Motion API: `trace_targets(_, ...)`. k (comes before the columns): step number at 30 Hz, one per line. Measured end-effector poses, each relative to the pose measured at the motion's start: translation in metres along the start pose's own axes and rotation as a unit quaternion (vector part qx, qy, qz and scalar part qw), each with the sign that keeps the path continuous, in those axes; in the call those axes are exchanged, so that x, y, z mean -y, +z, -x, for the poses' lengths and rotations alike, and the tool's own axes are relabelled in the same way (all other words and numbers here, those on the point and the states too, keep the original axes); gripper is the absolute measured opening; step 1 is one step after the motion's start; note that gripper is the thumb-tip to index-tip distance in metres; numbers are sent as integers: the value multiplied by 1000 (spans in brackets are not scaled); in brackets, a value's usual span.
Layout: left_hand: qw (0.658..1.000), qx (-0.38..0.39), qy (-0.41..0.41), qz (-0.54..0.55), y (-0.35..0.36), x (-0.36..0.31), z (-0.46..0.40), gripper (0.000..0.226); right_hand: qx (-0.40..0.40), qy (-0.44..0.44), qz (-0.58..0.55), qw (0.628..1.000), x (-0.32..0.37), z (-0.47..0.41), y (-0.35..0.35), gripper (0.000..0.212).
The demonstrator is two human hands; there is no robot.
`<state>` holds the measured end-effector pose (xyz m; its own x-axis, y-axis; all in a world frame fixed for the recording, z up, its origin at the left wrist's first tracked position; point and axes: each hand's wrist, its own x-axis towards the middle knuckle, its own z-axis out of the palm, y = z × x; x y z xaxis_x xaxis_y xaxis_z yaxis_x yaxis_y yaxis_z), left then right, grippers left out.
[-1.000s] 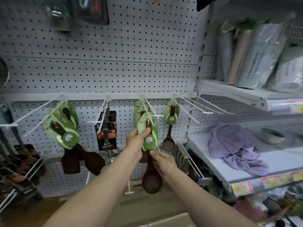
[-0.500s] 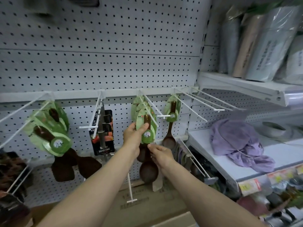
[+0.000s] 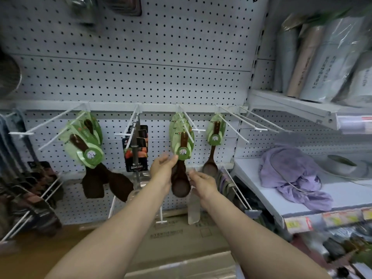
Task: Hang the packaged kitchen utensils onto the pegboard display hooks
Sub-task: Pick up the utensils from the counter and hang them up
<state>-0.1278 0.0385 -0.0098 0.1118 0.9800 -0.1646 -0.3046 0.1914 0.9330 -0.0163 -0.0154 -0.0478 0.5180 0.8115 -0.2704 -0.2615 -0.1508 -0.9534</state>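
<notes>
Late stage of one hanging: the packaged wooden spoon hangs on its pegboard hook at the pegboard's middle, both hands, left hand and right hand, relaxed and empty beside it; neighbouring hooks remain bare.

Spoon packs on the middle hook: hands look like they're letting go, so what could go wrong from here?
The front spoon pack hangs partway along the hook, not at the pegboard, so a knock could slide it off. The left hand and right hand flank the spoon bowl; brushing it may swing the stack.
</notes>
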Motion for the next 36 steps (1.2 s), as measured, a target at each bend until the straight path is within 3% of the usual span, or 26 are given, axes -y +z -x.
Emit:
trace_targets(6, 997, -21, -71, 30, -39, 19, 56, 37, 45, 4, 72, 996, -11, 49, -4, 11)
trace_targets(8, 996, -45, -68, 42, -56, 26, 76, 34, 69, 7, 88, 994, -15, 71, -3, 17)
trace_targets(12, 992, -89, -72, 62, -95, 37, 126, 36, 123, 34, 93, 987, -33, 120, 5, 5)
trace_targets(19, 979, -168, -89, 75, -176, 44, 207, 36, 213, 90, 112, 966, -74, 192, 38, 6)
trace_targets(22, 975, -190, -81, 86, -217, 33, 231, 30, 254, 93, 123, 955, -86, 222, 67, 15)
trace_targets(25, 967, -217, -77, 109, -265, 23, 249, 19, 285, 98, 142, 943, -96, 250, 104, 8)
trace_targets(33, 936, -315, -13, 156, -411, -19, 282, 22, 368, 91, 171, 909, -135, 329, 236, 14)
trace_targets(36, 931, -329, 4, 155, -475, -46, 288, 33, 394, 83, 168, 900, -142, 364, 297, 13)
